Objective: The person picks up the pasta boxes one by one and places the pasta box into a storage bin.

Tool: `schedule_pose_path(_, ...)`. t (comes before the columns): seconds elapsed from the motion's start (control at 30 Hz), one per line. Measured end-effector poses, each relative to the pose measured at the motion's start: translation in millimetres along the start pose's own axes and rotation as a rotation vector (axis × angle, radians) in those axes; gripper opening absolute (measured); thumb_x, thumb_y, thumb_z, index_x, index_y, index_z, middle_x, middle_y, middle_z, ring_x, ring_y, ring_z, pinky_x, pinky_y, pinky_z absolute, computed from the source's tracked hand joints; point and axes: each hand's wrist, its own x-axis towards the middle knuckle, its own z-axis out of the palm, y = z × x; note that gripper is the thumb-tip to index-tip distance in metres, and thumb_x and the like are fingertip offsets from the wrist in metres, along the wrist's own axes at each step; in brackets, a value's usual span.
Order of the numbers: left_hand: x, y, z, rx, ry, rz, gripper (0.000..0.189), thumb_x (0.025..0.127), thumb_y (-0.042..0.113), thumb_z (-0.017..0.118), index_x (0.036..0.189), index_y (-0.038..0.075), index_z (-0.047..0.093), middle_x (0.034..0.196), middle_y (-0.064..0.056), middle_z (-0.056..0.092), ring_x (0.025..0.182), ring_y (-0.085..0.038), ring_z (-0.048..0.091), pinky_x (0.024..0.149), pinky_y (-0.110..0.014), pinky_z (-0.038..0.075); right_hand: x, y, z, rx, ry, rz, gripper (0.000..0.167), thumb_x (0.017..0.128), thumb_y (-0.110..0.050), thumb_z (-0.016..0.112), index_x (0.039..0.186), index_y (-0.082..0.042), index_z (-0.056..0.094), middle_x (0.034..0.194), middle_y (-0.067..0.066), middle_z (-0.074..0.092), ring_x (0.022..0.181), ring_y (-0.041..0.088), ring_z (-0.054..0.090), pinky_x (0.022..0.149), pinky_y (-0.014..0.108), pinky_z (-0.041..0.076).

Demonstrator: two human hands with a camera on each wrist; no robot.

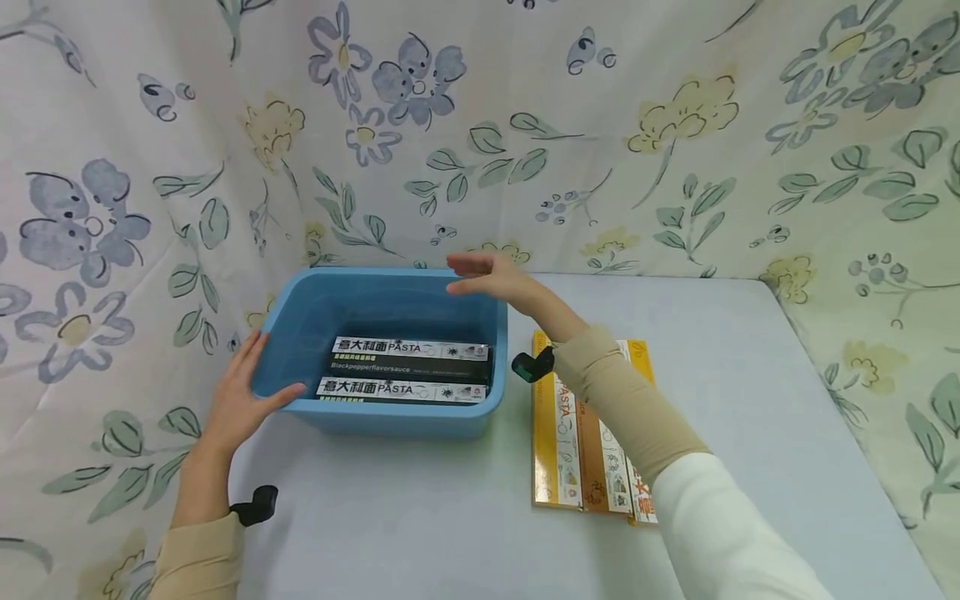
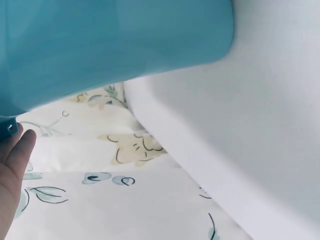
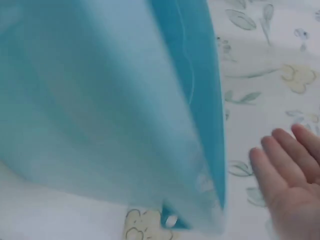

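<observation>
In the head view, a blue plastic bin (image 1: 405, 421) stands on the table at centre left. Inside lie black-and-white pasta boxes (image 1: 408, 369), two printed faces showing. My left hand (image 1: 238, 400) is at the bin's front left corner, thumb over the rim and fingers straight along the outer left side. In the left wrist view, its fingertips (image 2: 27, 142) are right at a tab under the rim. My right hand (image 1: 498, 279) is raised by the bin's back right corner, fingers extended, holding nothing. The right wrist view shows its palm apart from the bin.
Yellow and brown pasta boxes (image 1: 592, 458) lie on the white table (image 1: 750, 375) right of the bin, partly hidden under my right forearm. Floral cloth (image 1: 525, 150) hangs behind and on both sides. A small dark device (image 1: 534, 365) sits on each wrist.
</observation>
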Motion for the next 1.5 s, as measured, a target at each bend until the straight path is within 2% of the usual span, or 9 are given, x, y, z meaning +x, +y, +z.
schedule_pose_path(0.23, 0.7, 0.8, 1.2, -0.012, -0.017, 0.002, 0.100, 0.083, 0.046, 0.072, 0.156, 0.007, 0.016, 0.161, -0.019, 0.009, 0.141, -0.052, 0.013, 0.102, -0.076, 0.017, -48.8, 37.5, -9.1, 0.237, 0.121, -0.112, 0.053, 0.096, -0.011, 0.056, 0.146, 0.001, 0.041, 0.149, 0.017, 0.042, 0.137, 0.030, 0.040, 0.112, 0.037, 0.034)
schedule_pose_path(0.47, 0.0, 0.2, -0.9, -0.015, -0.033, 0.003, 0.098, 0.084, 0.046, 0.070, 0.156, 0.007, 0.015, 0.161, -0.019, 0.008, 0.142, -0.051, 0.011, 0.102, -0.077, 0.016, -102.9, 79.0, -5.6, 0.401, 0.242, -0.089, 0.056, 0.100, -0.011, 0.047, 0.149, 0.007, 0.028, 0.154, 0.020, 0.032, 0.142, 0.029, 0.031, 0.111, 0.033, 0.032)
schedule_pose_path(0.63, 1.0, -0.5, -2.2, -0.015, -0.037, 0.015, 0.098, 0.085, 0.045, 0.070, 0.156, 0.007, 0.015, 0.161, -0.018, 0.008, 0.143, -0.050, 0.010, 0.102, -0.076, 0.016, -129.4, 94.4, -4.4, 0.544, 0.282, -0.104, 0.059, 0.099, -0.007, 0.045, 0.149, 0.011, 0.019, 0.156, 0.025, 0.021, 0.144, 0.035, 0.022, 0.113, 0.038, 0.025)
schedule_pose_path(0.8, 0.4, -0.6, -2.3, -0.022, -0.031, 0.016, 0.098, 0.084, 0.044, 0.071, 0.156, 0.006, 0.016, 0.162, -0.018, 0.008, 0.143, -0.049, 0.009, 0.103, -0.076, 0.015, -148.7, 103.1, -3.1, 0.621, 0.276, -0.112, 0.064, 0.098, -0.008, 0.046, 0.149, 0.014, 0.013, 0.157, 0.030, 0.012, 0.144, 0.038, 0.016, 0.113, 0.039, 0.022)
schedule_pose_path(0.97, 0.1, 0.6, -1.1, -0.015, -0.023, 0.013, 0.098, 0.084, 0.043, 0.072, 0.155, 0.006, 0.017, 0.161, -0.018, 0.009, 0.143, -0.049, 0.010, 0.104, -0.075, 0.015, -168.4, 114.7, -0.4, 0.631, 0.289, -0.084, 0.063, 0.099, -0.006, 0.043, 0.149, 0.014, 0.010, 0.157, 0.029, 0.008, 0.145, 0.037, 0.013, 0.113, 0.037, 0.021)
schedule_pose_path(1.1, 0.8, 0.9, 0.7, -0.009, -0.026, 0.006, 0.098, 0.083, 0.043, 0.072, 0.156, 0.007, 0.016, 0.161, -0.018, 0.009, 0.143, -0.050, 0.010, 0.104, -0.075, 0.016, -188.2, 124.1, 2.6, 0.620, 0.316, -0.091, 0.062, 0.100, -0.006, 0.040, 0.149, 0.014, 0.008, 0.157, 0.030, 0.005, 0.143, 0.017, 0.029, 0.112, 0.035, 0.022)
schedule_pose_path(1.2, 0.8, 1.2, 1.8, -0.010, -0.027, 0.007, 0.098, 0.083, 0.042, 0.072, 0.156, 0.007, 0.017, 0.161, -0.018, 0.009, 0.142, -0.051, 0.011, 0.103, -0.076, 0.016, -204.4, 130.3, 5.8, 0.668, 0.329, -0.121, 0.059, 0.102, -0.006, 0.035, 0.148, 0.015, 0.003, 0.157, 0.017, 0.024, 0.134, 0.005, 0.041, 0.110, 0.028, 0.027)
schedule_pose_path(1.33, 0.0, 2.2, 2.0, -0.013, -0.021, 0.010, 0.098, 0.083, 0.041, 0.073, 0.156, 0.006, 0.017, 0.161, -0.018, 0.009, 0.142, -0.051, 0.011, 0.103, -0.076, 0.017, -224.5, 133.9, 8.7, 0.693, 0.401, -0.126, 0.058, 0.103, -0.006, 0.033, 0.147, 0.017, 0.004, 0.140, -0.008, 0.049, 0.130, 0.005, 0.045, 0.107, 0.024, 0.032)
schedule_pose_path(1.5, -0.3, 3.6, 1.2, -0.011, -0.010, 0.008, 0.098, 0.083, 0.040, 0.073, 0.155, 0.006, 0.017, 0.161, -0.020, 0.010, 0.141, -0.051, 0.013, 0.102, -0.076, 0.018, -248.0, 134.9, 5.9, 0.519, 0.551, 0.007, 0.059, 0.103, -0.009, 0.043, 0.148, 0.015, 0.013, 0.157, 0.019, 0.025, 0.131, -0.001, 0.042, 0.104, 0.018, 0.035)
